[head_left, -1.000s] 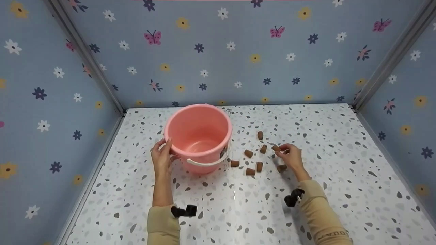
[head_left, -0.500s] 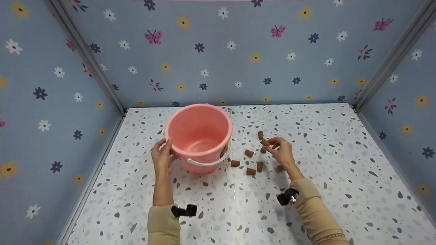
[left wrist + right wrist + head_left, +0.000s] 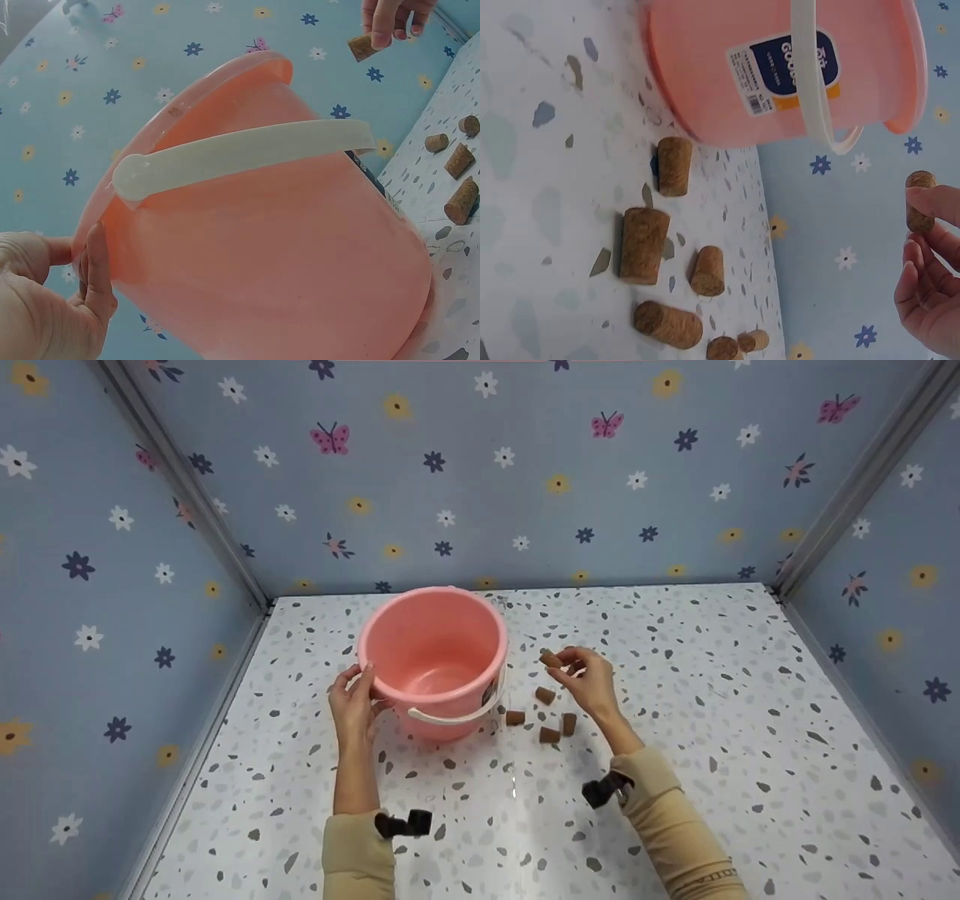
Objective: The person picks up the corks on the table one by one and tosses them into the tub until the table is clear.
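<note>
A pink plastic bucket (image 3: 435, 622) stands upright on the speckled table, its white handle (image 3: 450, 720) hanging down at the front. The left hand (image 3: 352, 709) grips its rim on the left side, thumb over the edge and fingers outside. To the right of the bucket, the right hand (image 3: 594, 684) pinches a brown cork (image 3: 550, 658) between thumb and fingers, raised above the table. The left wrist view shows this cork (image 3: 362, 48) up beyond the bucket's handle. Several other corks (image 3: 645, 246) lie loose on the table between bucket and right hand, some hidden by that hand in the head view.
The white table (image 3: 480, 825) has grey speckles and runs back to a blue flowered wall (image 3: 480, 472). More flowered panels (image 3: 82, 675) close off both sides. A printed label (image 3: 784, 75) is on the bucket's side.
The right hand has carried its cork leftward and upward, from the right of the loose corks toward the bucket. The left hand keeps its grip on the rim, and the bucket stays put.
</note>
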`<state>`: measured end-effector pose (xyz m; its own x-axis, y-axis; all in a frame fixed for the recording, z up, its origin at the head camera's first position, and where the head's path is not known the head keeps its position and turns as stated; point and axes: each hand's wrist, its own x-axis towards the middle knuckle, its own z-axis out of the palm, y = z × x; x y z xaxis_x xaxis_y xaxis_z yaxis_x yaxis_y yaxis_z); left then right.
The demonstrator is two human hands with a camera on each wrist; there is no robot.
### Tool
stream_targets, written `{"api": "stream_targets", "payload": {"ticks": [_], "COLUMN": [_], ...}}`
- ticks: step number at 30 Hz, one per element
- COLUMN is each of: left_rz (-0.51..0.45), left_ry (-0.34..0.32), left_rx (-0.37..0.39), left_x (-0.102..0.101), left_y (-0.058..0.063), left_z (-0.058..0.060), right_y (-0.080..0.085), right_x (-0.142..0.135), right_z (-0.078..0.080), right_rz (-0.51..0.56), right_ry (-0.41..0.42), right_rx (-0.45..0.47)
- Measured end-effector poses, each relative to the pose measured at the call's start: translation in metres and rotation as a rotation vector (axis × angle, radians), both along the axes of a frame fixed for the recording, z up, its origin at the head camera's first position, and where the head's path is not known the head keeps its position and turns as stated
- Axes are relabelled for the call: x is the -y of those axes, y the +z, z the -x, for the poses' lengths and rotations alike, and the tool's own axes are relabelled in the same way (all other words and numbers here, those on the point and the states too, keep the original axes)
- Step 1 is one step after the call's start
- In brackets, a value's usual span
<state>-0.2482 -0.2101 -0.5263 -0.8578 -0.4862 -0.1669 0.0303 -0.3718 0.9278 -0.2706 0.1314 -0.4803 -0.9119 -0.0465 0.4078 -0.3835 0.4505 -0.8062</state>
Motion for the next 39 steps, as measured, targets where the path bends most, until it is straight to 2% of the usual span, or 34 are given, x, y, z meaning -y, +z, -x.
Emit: {"api": "stream_targets", "payload": {"ticks": [5,7,8,10,11,14,15,17,19,21,23,25,28,30,31,32,33,36,37,39], "left_rz": [0.008,-0.001,-0.020,-0.028,-0.034,-0.044,-0.031,-0.022,-0.009,0.002,-0.001,-0.029,-0.027,-0.053,-0.058,-0.048,-0.048,-0.089,-0.073,-0.068], "left_ry": [0.003,-0.004,-0.011,-0.007,-0.006,-0.008,0.005,0.025,0.051,0.057,0.036,0.010,0.010,0.001,0.000,0.001,-0.005,-0.022,-0.003,0.013], "left_rx": [0.025,0.022,-0.005,-0.013,-0.024,-0.074,-0.067,-0.103,-0.126,-0.141,-0.142,-0.135,-0.069,-0.057,-0.071,-0.050,-0.053,-0.128,-0.130,-0.138], "left_x": [-0.022,-0.025,-0.023,-0.016,-0.011,0.012,0.017,0.026,0.029,0.029,0.027,0.019,-0.001,-0.010,-0.008,-0.007,-0.002,0.018,0.025,0.029], "left_y": [0.055,0.065,0.059,0.042,0.027,-0.033,-0.047,-0.075,-0.088,-0.090,-0.082,-0.057,-0.001,0.028,0.024,0.022,0.009,-0.045,-0.066,-0.083], "left_z": [-0.029,-0.035,-0.032,-0.022,-0.014,0.019,0.027,0.043,0.051,0.051,0.046,0.031,0.003,-0.013,-0.012,-0.010,-0.004,0.023,0.035,0.045], "right_y": [0.013,0.018,0.020,0.024,0.027,0.033,0.035,0.039,0.042,0.044,0.046,0.046,0.047,0.047,0.048,0.048,0.048,0.050,0.051,0.054], "right_x": [0.018,0.024,0.027,0.033,0.035,0.043,0.046,0.051,0.058,0.064,0.070,0.076,0.084,0.089,0.091,0.093,0.095,0.101,0.102,0.106], "right_z": [-0.003,-0.004,-0.004,-0.005,-0.005,-0.006,-0.006,-0.007,-0.007,-0.007,-0.006,-0.005,-0.003,-0.002,-0.002,-0.001,-0.001,0.000,0.000,0.001], "right_rz": [0.024,0.036,0.043,0.053,0.061,0.074,0.076,0.077,0.069,0.063,0.059,0.051,0.046,0.037,0.032,0.029,0.027,0.014,0.011,0.005], "right_ry": [0.051,0.072,0.084,0.100,0.107,0.126,0.131,0.138,0.152,0.175,0.198,0.221,0.237,0.253,0.260,0.266,0.272,0.286,0.290,0.298], "right_rx": [-0.057,-0.067,-0.075,-0.094,-0.104,-0.124,-0.124,-0.125,-0.121,-0.120,-0.118,-0.116,-0.126,-0.136,-0.141,-0.145,-0.147,-0.144,-0.141,-0.132]}}
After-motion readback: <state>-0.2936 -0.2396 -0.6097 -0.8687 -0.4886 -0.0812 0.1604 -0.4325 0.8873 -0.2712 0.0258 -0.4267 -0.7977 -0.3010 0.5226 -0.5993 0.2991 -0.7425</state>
